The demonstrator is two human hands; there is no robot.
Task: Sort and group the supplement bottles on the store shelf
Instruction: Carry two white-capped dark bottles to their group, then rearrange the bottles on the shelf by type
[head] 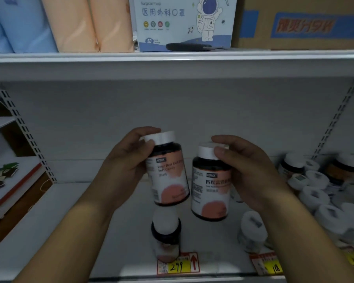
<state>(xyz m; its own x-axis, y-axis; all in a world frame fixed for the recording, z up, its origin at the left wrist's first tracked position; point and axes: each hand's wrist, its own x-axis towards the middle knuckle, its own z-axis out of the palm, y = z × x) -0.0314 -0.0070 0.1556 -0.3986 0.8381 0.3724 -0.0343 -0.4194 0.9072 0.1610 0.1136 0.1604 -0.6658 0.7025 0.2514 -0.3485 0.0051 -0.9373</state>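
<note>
A person holds 2 dark supplement bottles with white caps and pink-and-white labels above a white store shelf (90, 221). The left hand (123, 160) grips the left bottle (168, 172) near its cap, tilted slightly. The right hand (247, 170) grips the right bottle (209, 186) by its cap. The bottles are close but apart. A third matching bottle (166, 235) stands on the shelf below them, behind a yellow price tag (177, 266) reading 299. More white-capped bottles (315, 193) crowd the shelf's right side.
</note>
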